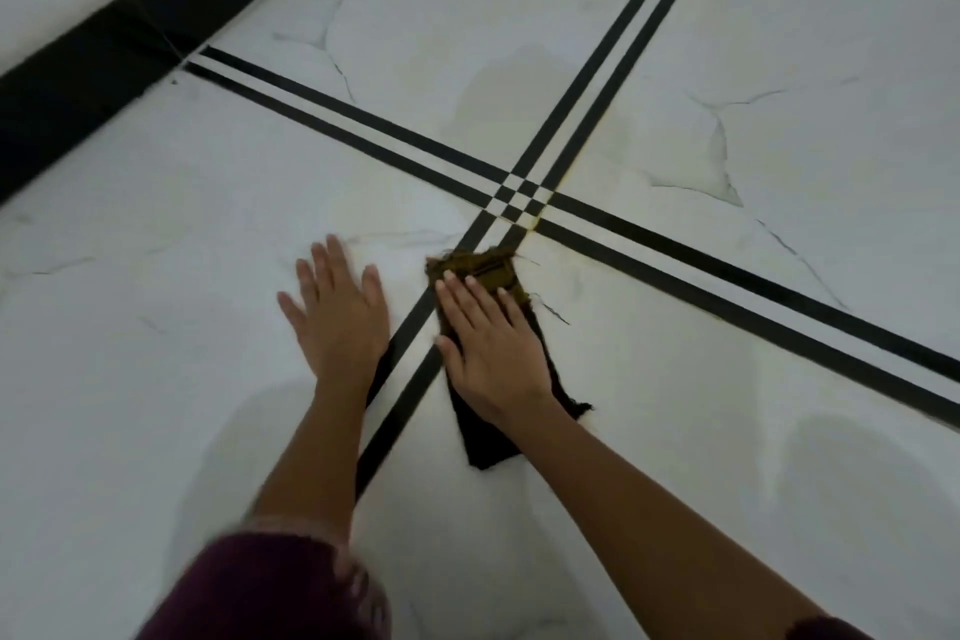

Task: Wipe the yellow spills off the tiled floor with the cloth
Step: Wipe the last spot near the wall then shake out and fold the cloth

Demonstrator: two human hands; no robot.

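Plainly, from the head view, your right hand (491,353) lies flat on the cloth (488,444), fingers straight and close together, palm pressing it onto the tiled floor (727,379). It grips nothing; the fingers do not curl round the fabric.

The cloth is a narrow dark strip folded lengthwise. Its long axis runs along the line of your right hand and forearm. The near end sticks out beneath your wrist. The far end pokes out just beyond your fingertips and points away from you, towards the stripe crossing (519,203). That far end is stained yellow-brown and frayed, with loose threads trailing to the right of your little finger.

Just beyond the stained end, ahead and slightly right of your fingertips, a thin yellow line (571,166) follows the tile joint beside the crossing. Further ahead of the hand, a faint yellowish smear (498,88) shows on the white tile.

Your left hand (337,312) sits just left of the right one, apart from the cloth. It is open, fingers spread and straight over the bare tile, and somewhat blurred. A pair of black stripes (410,343) passes between your two hands and under the cloth's left edge. A dark red sleeve (270,582) covers your left forearm near the elbow.
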